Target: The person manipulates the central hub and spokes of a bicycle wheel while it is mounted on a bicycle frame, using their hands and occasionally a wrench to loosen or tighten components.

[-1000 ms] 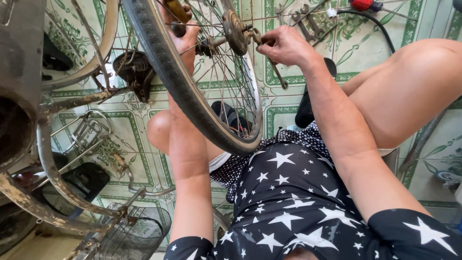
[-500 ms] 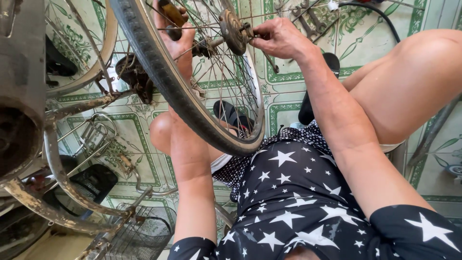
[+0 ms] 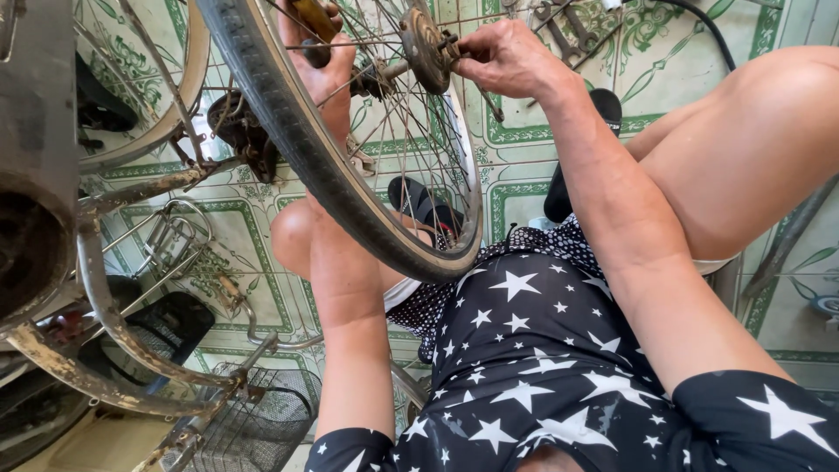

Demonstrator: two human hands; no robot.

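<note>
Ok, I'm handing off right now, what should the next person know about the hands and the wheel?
Left hand: behind the spokes, closed around a brown-handled tool; the tool's tip is hidden.
Right hand: fingers closed at the hub, on the axle end; what it pinches is too small to tell.
Wheel: tyre on, held up over the lap, rim low between the knees.
Wrenches: on the tiled floor beyond the right hand.
Bike frame and wire basket: at left.
Done: wheel is off the frame.
Left: hub work under way; wheel not refitted.
</note>
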